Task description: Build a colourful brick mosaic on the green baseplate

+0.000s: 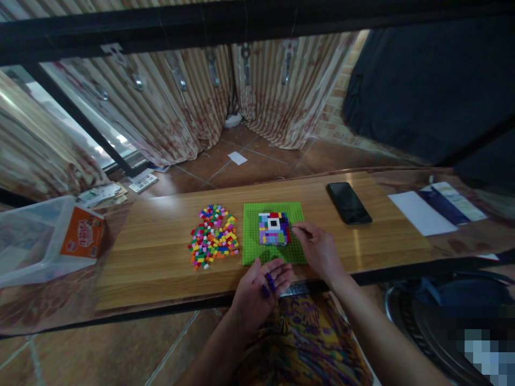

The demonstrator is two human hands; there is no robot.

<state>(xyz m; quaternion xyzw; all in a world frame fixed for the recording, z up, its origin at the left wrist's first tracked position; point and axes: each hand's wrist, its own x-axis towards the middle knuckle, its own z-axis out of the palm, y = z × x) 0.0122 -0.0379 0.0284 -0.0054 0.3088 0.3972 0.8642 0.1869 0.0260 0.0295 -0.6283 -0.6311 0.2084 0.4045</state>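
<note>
Toy-brick block (pixel 274 237) on green baseplate (pixel 250 236); left hand (pixel 253 297) palm-up, spread, bearing purple bricks (pixel 265 291); right hand (pixel 323 252) pinched narrow beside block, contents unclear; best align square, press straight down.

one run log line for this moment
left hand: palm up, purple bricks on it | right hand: pinched beside brick build, contents unclear | green baseplate: under build
</note>
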